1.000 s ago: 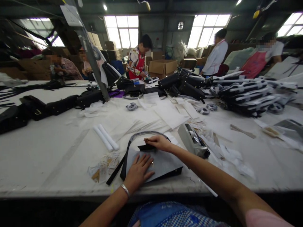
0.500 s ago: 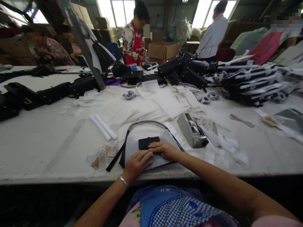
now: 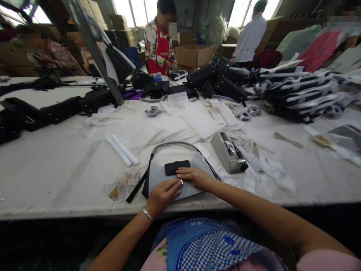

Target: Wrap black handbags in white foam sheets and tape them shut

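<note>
A handbag [image 3: 158,171] lies on the table in front of me, its front face covered by a greyish-white sheet and its handle arched away from me. At its centre is a black flap [image 3: 170,169]. My left hand [image 3: 161,195] rests flat on the lower part of the bag, fingers stretched toward a small shiny metal piece [image 3: 181,181]. My right hand [image 3: 197,177] also lies flat, its fingertips touching the lower edge of the flap. Both hands have fingers extended, and they nearly meet at the metal piece. Whatever lies under the palms is hidden.
A tape dispenser [image 3: 228,154] stands right of the bag. Two white rolls [image 3: 122,150] and tangled tags [image 3: 124,182] lie to the left. Paper sheets [image 3: 197,118] spread behind. Black bags [image 3: 203,77] pile farther back, beside a slanted metal post [image 3: 97,52]. Co-workers are across the table.
The camera view has shifted slightly. Both hands stay almost in place on the bag, and the metal piece by the left fingertips now shows brighter.
</note>
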Motion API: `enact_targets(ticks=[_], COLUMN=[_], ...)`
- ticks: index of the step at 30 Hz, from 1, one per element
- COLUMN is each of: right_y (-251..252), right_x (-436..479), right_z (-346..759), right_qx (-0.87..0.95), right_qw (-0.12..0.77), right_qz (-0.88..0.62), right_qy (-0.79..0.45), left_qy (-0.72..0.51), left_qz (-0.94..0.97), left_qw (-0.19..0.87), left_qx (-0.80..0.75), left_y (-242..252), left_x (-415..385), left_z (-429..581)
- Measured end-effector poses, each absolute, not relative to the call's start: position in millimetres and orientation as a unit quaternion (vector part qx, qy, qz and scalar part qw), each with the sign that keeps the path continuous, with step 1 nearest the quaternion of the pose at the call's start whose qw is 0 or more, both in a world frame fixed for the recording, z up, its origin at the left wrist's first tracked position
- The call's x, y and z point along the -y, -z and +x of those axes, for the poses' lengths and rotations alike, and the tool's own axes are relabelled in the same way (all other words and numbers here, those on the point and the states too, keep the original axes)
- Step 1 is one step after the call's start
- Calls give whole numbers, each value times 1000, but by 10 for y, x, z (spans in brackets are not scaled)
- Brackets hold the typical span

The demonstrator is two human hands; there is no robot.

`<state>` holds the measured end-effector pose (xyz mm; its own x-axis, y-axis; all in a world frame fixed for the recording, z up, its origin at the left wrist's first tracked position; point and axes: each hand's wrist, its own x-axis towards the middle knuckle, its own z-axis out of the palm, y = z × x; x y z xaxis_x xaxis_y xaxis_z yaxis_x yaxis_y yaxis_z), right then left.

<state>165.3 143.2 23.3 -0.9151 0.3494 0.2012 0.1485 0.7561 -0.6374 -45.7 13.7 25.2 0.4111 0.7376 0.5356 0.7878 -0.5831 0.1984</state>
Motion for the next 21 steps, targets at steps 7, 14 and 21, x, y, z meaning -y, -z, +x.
enact_targets(ticks=[7, 14, 21], right_y=[-291, -603, -625], right_x=[-1383, -1521, -1502], right_z=[1629, 1417, 1287], right_qx=[949, 993, 999], right_qw=[123, 53, 26], right_qz=[-119, -40, -42], right_qy=[-266, -101, -22], left_qy=[273, 271, 280], left_qz=[-841, -839, -832], left_qw=[0, -18, -23], left_qx=[467, 472, 478], left_y=[-324, -389, -326], left_x=[-143, -132, -119], left_z=[-437, -433, -415])
